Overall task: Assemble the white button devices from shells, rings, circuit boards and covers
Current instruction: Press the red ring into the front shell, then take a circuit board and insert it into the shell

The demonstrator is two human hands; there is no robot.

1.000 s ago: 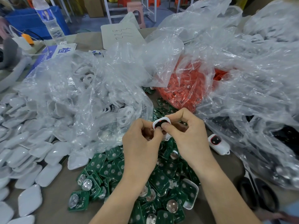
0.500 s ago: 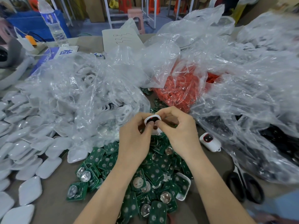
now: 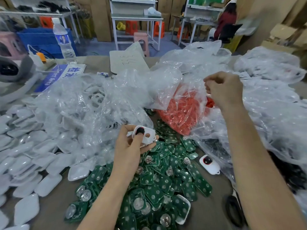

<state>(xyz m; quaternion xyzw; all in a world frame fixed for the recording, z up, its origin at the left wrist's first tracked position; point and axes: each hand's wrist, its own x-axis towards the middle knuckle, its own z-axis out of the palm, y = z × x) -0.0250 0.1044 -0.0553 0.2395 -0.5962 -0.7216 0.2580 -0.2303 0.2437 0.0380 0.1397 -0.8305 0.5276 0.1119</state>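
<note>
My left hand (image 3: 131, 146) holds a white shell (image 3: 147, 135) with a black button and a round hole, thumb pressed on the button, above the pile of green circuit boards (image 3: 159, 180). My right hand (image 3: 222, 90) is raised over the clear bag of orange parts (image 3: 181, 110), fingers curled; whether it pinches the plastic or a small part I cannot tell. One finished white device (image 3: 208, 164) with a red-ringed black button lies on the table to the right of the boards. White covers (image 3: 25, 163) are spread at the left.
A clear bag of white shells (image 3: 86, 103) lies in the middle left. More clear bags (image 3: 274, 113) fill the right side. Black scissors (image 3: 234, 208) lie at the lower right. A water bottle (image 3: 64, 42) and a blue sign (image 3: 58, 75) stand at the back left.
My right hand has left the shell and moved up and right to the bag of orange parts. My left hand alone now holds the shell. The view has tilted upward.
</note>
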